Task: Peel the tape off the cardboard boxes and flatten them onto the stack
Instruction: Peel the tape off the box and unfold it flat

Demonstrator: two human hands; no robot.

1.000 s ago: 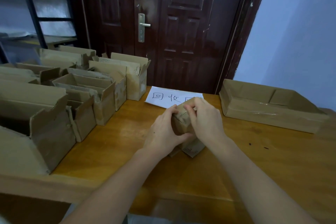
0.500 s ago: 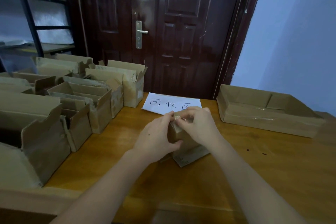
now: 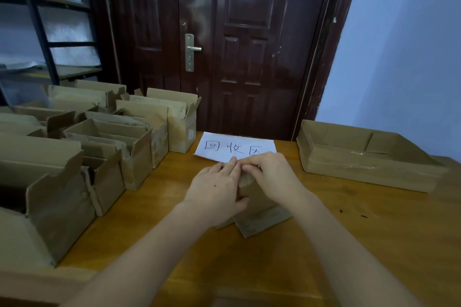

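Holding a small cardboard box (image 3: 257,198) upright on the wooden table (image 3: 349,232), we steady it with our left hand (image 3: 215,188), thumb wrapped round its near side and fingers laid over the top. Left of that grip stand open boxes (image 3: 109,147). Our right hand (image 3: 272,174) curls over the box's top edge, fingertips pinching there; a paper sign (image 3: 234,147) lies just beyond and a flat cardboard tray (image 3: 366,157) well to the right.

A single head-worn camera looks forward and down, close over the wooden table (image 3: 349,244), facing the dark door (image 3: 249,57)

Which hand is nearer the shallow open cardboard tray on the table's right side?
Right. The right hand lies between the shallow open cardboard tray and the left hand, which sits farther left.
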